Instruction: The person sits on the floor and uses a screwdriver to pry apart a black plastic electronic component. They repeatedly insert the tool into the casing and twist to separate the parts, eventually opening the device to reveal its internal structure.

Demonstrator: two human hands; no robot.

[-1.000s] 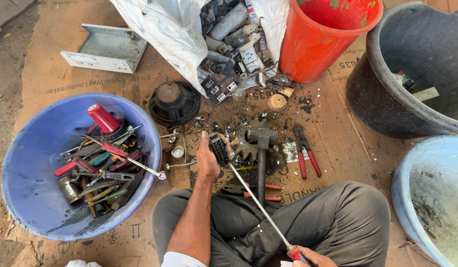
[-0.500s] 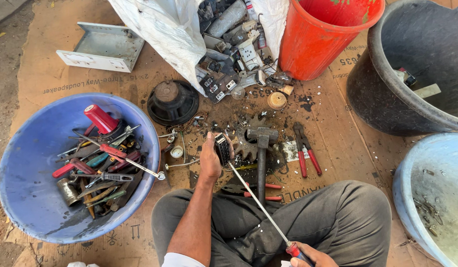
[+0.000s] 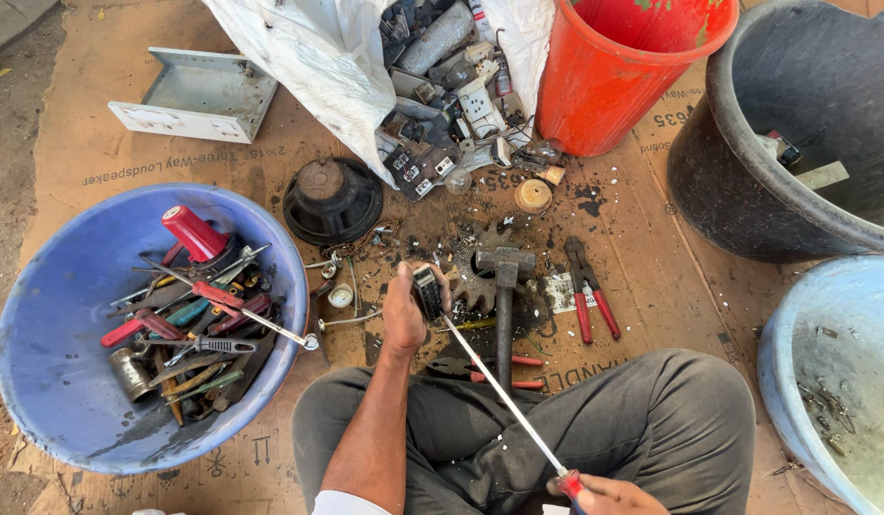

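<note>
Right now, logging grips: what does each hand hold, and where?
Left hand grips a small black part around its body; right hand holds the long screwdriver by its red handle.

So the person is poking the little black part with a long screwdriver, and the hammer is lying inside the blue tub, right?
Not quite. The hammer lies on the cardboard in front of the person, not in the blue tub. The head view shows it. The left hand holds the small black part, and the right hand holds the long screwdriver.

Bright, even daylight, soft shadows, sharp focus throughout, slight wide-angle bending at edges.
</note>
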